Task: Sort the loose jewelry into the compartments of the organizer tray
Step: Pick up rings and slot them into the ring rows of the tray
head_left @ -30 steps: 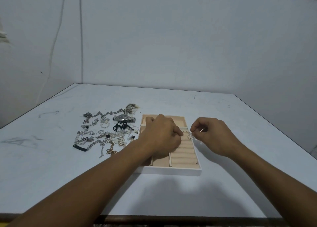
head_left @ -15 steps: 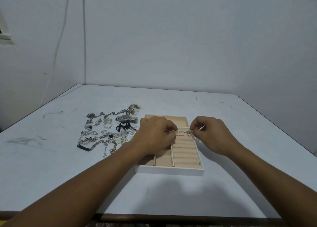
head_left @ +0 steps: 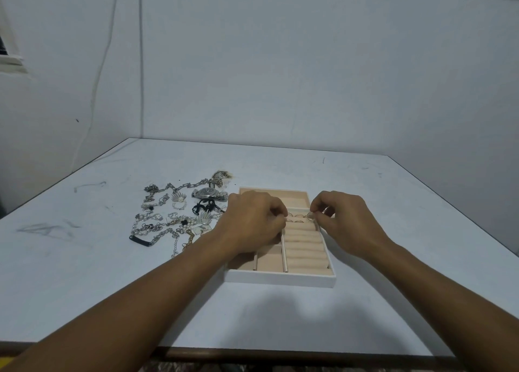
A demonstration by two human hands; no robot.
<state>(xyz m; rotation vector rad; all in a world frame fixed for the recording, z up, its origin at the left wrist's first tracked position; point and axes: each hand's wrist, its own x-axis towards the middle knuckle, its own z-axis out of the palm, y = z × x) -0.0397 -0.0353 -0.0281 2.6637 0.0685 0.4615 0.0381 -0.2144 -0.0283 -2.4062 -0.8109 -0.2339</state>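
The white organizer tray (head_left: 280, 280) with beige lining sits on the table in front of me. Its right column is a row of ring rolls (head_left: 306, 245), and a few small rings (head_left: 297, 217) stand in the far slots. My right hand (head_left: 345, 222) pinches a thin ring (head_left: 309, 215) over the far end of the rolls. My left hand (head_left: 252, 222) hovers over the tray's left compartments with fingers curled; its fingertips pinch something small at the rolls' left edge, too small to name. Loose jewelry (head_left: 174, 220) lies left of the tray.
The pile holds silver chains, a pearl strand, a wristwatch (head_left: 209, 194), a black bar bracelet (head_left: 139, 241) and leaf-shaped pieces. The table's front edge (head_left: 252, 354) is near me. Walls close the table off at the back and on the left.
Both hands stayed over the far end of the ring rolls. The right hand's ring has come lower onto the rolls, and the left hand has shifted a little leftward.
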